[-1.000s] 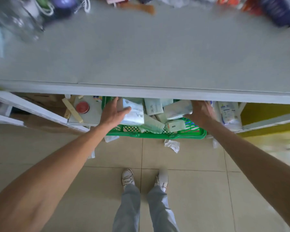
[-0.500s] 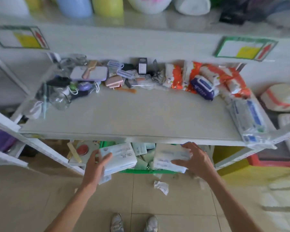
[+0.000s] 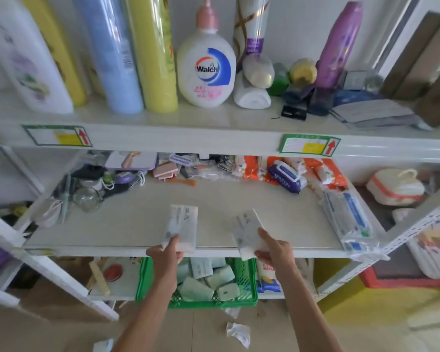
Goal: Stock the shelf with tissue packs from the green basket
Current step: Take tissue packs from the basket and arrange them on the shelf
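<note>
We see both bare hands at the front edge of the middle white shelf board (image 3: 148, 224), each gripping one pale, plastic-wrapped tissue pack. The left hand (image 3: 166, 255) has its thumb over the near end of the left tissue pack (image 3: 183, 227), which extends away from us over the board; whether it touches the surface we cannot tell. The right hand (image 3: 273, 251) clasps the near end of the right tissue pack (image 3: 247, 231), tilted slightly leftward, its lower corner hanging past the shelf lip.

Below, on the bottom level, sits the green plastic lattice basket (image 3: 235, 302), holding several more pale green and white tissue packs (image 3: 208, 282) lying jumbled. A crumpled white paper scrap (image 3: 238, 331) lies on the tiled floor in front of it.

Middle board is bare in the centre. At its back: orange-and-white wipe packets (image 3: 254, 168) and a dark blue wipe pack (image 3: 286, 177). At its right edge lies a clear-wrapped blue-and-white bundle (image 3: 348, 219); at left, a clear glass jar (image 3: 87, 198) among small clutter.

Top shelf carries a white pump bottle with pink cap marked Walch (image 3: 205, 69), beside a tall yellow bottle (image 3: 153, 54) and a tall pale blue bottle (image 3: 109, 54); a purple bottle (image 3: 338, 44) leans further right
</note>
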